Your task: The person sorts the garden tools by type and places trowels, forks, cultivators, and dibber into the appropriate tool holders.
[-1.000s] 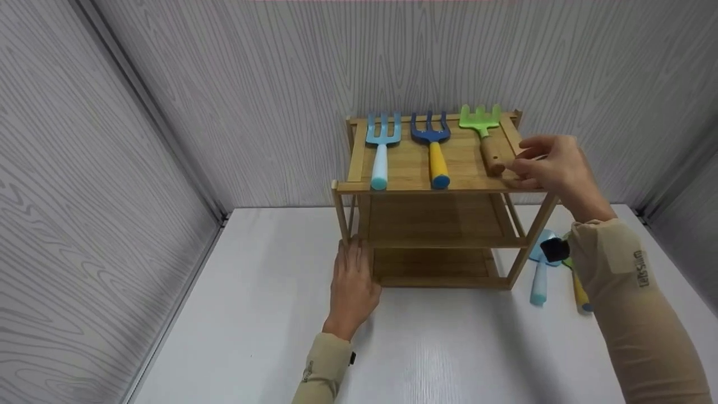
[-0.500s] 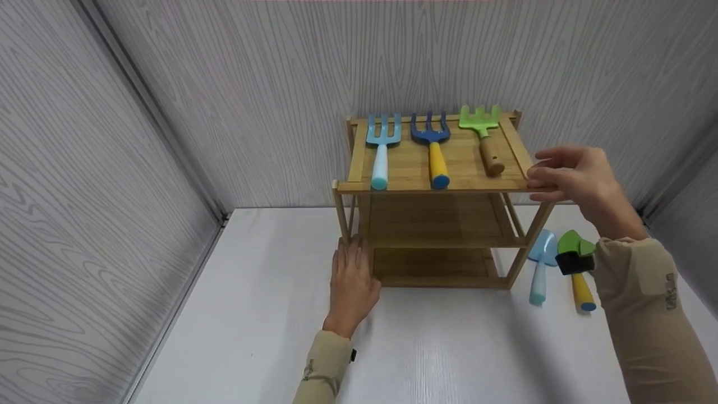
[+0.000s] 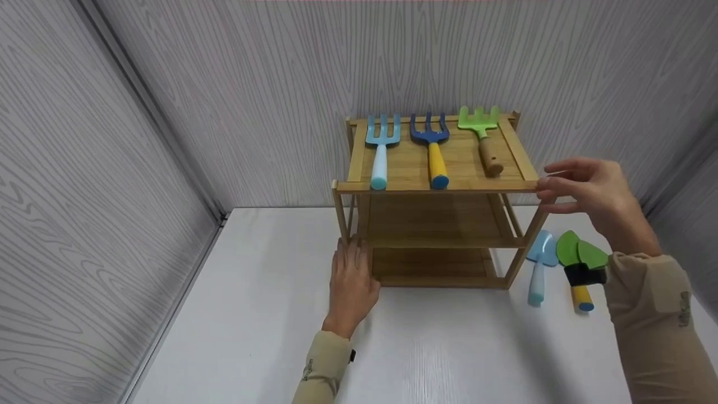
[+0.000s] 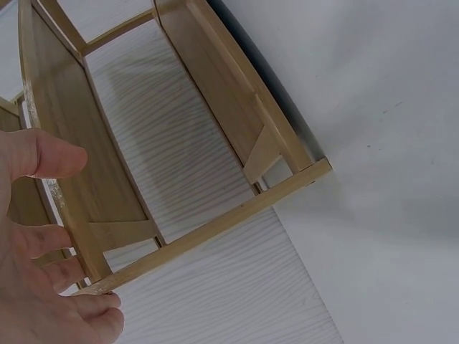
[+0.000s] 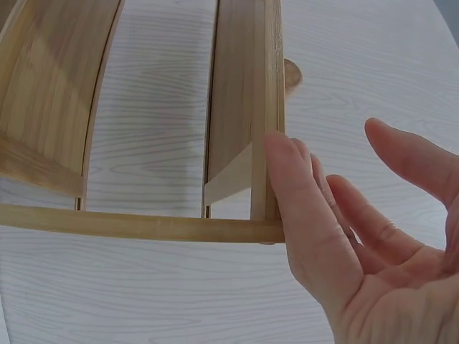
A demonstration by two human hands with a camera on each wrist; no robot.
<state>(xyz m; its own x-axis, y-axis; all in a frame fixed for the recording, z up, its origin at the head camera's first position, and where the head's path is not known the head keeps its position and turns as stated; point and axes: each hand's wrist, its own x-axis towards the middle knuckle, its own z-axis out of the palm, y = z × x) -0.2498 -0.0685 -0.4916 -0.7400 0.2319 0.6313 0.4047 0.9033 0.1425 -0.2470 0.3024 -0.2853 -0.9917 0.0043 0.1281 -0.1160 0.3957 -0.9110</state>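
A three-tier bamboo shelf [image 3: 488,185] stands on the white table. On its top tier lie a light blue hand fork [image 3: 380,163], a navy hand fork with a yellow handle [image 3: 437,163] and a green hand rake with a brown handle [image 3: 489,154]. My left hand [image 3: 352,286] rests against the shelf's front left post, fingers extended; in the left wrist view its thumb [image 4: 57,158] stands clear of the wood. At the top right front corner, my right hand [image 3: 606,199] touches the frame with its fingertips. In the right wrist view, its thumb [image 5: 409,158] is apart from the frame.
Right of the shelf, a light blue trowel [image 3: 537,280] lies on the table. Beside it are green blades [image 3: 568,247] and a yellow handle [image 3: 581,297], partly hidden behind the black wrist camera. Grey wood-patterned walls [image 3: 269,84] enclose the back and sides.
My right hand has moved right and down from beside the brown rake handle to the shelf's corner. The shelf with its tools has shifted very slightly left. My left hand has barely moved.
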